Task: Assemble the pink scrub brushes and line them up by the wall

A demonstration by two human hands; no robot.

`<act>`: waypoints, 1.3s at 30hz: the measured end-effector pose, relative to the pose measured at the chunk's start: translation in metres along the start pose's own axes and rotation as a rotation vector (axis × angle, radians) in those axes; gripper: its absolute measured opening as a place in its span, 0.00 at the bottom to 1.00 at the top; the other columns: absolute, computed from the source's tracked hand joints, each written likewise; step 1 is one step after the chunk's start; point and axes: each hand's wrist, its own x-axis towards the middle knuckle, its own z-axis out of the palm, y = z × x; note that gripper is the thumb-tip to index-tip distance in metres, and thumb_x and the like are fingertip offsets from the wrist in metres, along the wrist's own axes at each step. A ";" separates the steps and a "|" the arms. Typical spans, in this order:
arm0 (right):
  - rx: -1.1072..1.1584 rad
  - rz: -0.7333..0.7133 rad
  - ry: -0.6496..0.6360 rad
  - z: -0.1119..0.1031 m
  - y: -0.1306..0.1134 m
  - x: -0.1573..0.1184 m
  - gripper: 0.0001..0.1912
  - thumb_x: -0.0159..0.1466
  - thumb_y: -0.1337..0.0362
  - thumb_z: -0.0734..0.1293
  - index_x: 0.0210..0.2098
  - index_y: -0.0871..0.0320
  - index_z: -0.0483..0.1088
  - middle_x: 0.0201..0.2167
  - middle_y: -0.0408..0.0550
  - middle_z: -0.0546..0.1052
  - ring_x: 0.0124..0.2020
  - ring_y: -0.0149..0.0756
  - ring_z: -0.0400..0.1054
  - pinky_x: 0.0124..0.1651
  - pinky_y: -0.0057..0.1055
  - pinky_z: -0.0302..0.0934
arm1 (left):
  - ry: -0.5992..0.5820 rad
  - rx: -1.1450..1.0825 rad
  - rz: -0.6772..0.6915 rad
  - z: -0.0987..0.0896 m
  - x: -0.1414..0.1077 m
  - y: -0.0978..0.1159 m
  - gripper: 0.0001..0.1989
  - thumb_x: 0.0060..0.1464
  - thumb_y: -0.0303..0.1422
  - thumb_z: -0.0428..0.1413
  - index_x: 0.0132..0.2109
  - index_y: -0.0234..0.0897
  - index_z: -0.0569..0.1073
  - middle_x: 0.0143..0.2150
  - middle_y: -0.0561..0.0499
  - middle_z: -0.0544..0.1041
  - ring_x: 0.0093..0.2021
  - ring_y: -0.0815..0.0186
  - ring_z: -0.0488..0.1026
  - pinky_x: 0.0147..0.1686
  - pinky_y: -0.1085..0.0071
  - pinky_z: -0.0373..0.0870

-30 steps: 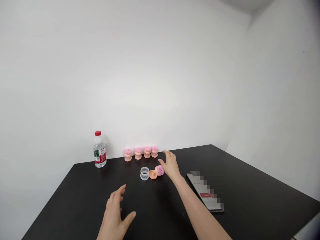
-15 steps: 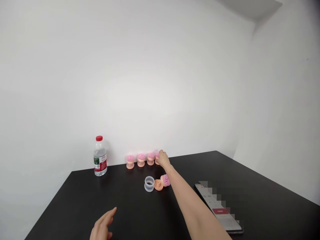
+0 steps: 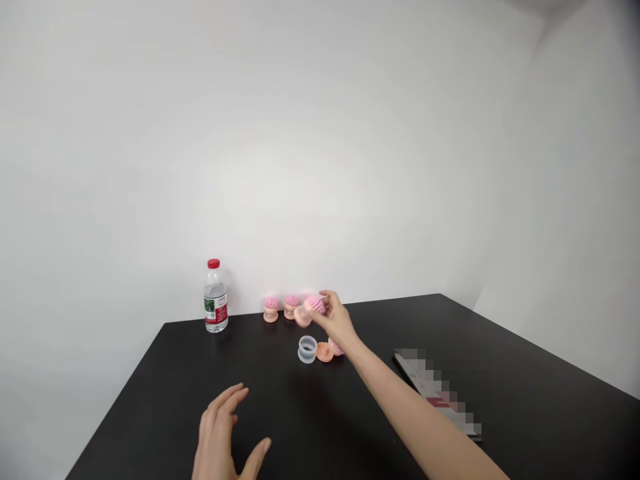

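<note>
My right hand [image 3: 337,320] grips a small round brush [image 3: 315,305] with pink bristles and a peach base, tilted with its base toward the lower left. Two brushes of the same kind, a left one [image 3: 271,309] and a right one [image 3: 292,307], stand upright by the wall; anything behind the held brush is hidden. In front lie a translucent ring-shaped piece [image 3: 307,358] and a peach disc [image 3: 325,352]. Another pink brush [image 3: 337,347] lies beside the disc, partly covered by my right wrist. Low in the view, my left hand [image 3: 220,437] is open above the table and holds nothing.
A water bottle [image 3: 216,308] with a red cap stands at the back left of the black table [image 3: 165,393]. A phone-like device [image 3: 440,397], partly blurred out, lies right of my right forearm. A white wall [image 3: 320,167] rises behind the table.
My right hand has come off the row by the wall, lifting and tilting a brush. My left hand has risen further into view with thumb and fingers spread. The view has shifted slightly.
</note>
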 end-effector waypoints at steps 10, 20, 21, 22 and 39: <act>0.705 0.189 -0.493 0.045 -0.066 -0.158 0.29 0.50 0.67 0.73 0.51 0.52 0.65 0.43 0.44 0.72 0.45 0.38 0.72 0.46 0.34 0.67 | -0.266 0.024 -0.103 -0.028 0.005 0.028 0.14 0.54 0.39 0.60 0.46 0.40 0.69 0.41 0.48 0.75 0.38 0.57 0.75 0.38 0.60 0.75; 0.544 0.185 -0.530 0.032 -0.061 -0.165 0.14 0.52 0.71 0.72 0.39 0.57 0.72 0.31 0.40 0.72 0.33 0.33 0.66 0.37 0.29 0.60 | -0.276 0.102 0.089 -0.024 -0.001 0.028 0.07 0.54 0.34 0.60 0.39 0.42 0.69 0.39 0.50 0.76 0.37 0.60 0.76 0.35 0.65 0.74; 0.524 0.182 -0.531 0.031 -0.061 -0.164 0.13 0.51 0.71 0.72 0.37 0.57 0.73 0.30 0.39 0.72 0.32 0.33 0.66 0.35 0.28 0.59 | -0.292 0.114 0.080 -0.025 -0.001 0.028 0.07 0.53 0.33 0.60 0.39 0.42 0.69 0.38 0.50 0.76 0.37 0.60 0.76 0.35 0.65 0.74; 0.506 0.180 -0.529 0.029 -0.062 -0.164 0.14 0.50 0.72 0.72 0.36 0.57 0.73 0.30 0.39 0.72 0.32 0.32 0.65 0.35 0.28 0.59 | -0.311 0.126 0.068 -0.025 0.000 0.029 0.07 0.53 0.33 0.60 0.38 0.42 0.69 0.37 0.50 0.76 0.36 0.60 0.76 0.34 0.65 0.73; 0.313 -0.001 -0.569 0.021 -0.053 -0.159 0.21 0.50 0.71 0.75 0.44 0.53 0.72 0.43 0.45 0.74 0.44 0.41 0.71 0.48 0.37 0.66 | -0.410 0.109 0.002 -0.028 0.005 0.032 0.08 0.50 0.30 0.60 0.37 0.41 0.68 0.37 0.51 0.75 0.35 0.61 0.74 0.35 0.64 0.71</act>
